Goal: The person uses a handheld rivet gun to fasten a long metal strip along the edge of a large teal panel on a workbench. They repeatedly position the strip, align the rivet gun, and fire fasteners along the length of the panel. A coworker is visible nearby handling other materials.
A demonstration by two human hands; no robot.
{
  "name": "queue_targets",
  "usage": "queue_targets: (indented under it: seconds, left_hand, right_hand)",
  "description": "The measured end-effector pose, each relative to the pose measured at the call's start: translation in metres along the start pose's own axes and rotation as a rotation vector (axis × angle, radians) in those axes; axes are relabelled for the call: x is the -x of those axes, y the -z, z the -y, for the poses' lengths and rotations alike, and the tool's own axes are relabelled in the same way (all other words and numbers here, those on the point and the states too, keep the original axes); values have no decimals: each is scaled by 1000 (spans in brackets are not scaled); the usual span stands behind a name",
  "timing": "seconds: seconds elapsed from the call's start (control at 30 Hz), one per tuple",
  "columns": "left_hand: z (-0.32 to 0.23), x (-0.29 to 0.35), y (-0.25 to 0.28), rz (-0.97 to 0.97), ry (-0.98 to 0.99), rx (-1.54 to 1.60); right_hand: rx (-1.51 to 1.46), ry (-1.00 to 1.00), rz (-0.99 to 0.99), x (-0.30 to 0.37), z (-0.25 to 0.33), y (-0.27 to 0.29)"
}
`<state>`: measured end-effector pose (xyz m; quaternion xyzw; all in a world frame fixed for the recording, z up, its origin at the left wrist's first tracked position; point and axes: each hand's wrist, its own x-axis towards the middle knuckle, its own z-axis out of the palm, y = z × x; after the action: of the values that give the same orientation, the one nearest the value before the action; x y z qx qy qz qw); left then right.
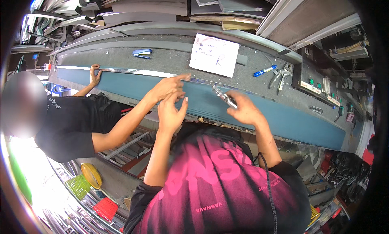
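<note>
A long blue-green panel with a shiny strip along its far edge lies across the workbench in front of me. My right hand is closed around a small chrome hand tool whose kind I cannot make out; the tool's tip points toward the shiny strip. Over the panel's near side, my left hand has thumb and fingers apart and holds nothing. A co-worker's hand reaches just beyond it, a finger extended toward the strip. Their other hand rests on the panel's left part.
A written sheet of paper, a blue stapler, a blue marker and pliers lie beyond the panel. The co-worker stands at my left. A control box with green buttons sits at the right. Stacked metal profiles line the back.
</note>
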<state>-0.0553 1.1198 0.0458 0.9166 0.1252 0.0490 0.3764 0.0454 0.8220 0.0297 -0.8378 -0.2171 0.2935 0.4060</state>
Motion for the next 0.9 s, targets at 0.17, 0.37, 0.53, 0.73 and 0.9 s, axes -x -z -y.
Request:
queue_targets:
  seconds: [0.17,0.37,0.53,0.73,0.9]
  left_hand:
    - [2,0,-1,88,128,-13]
    - [2,5,-25,86,-23,-64]
    - [-8,-5,-39,55,-45,-60]
    - [19,13,-43,-121,151,-118]
    - [56,69,-54,-271,827,354]
  right_hand:
    - [56,-38,-126,-17,-14,24]
    - [178,-97,-97,-34,-43,48]
    - [272,-136,-48,-44,-55,60]
    - [296,-136,-19,-46,-57,61]
    - [243,-102,-32,-34,-59,53]
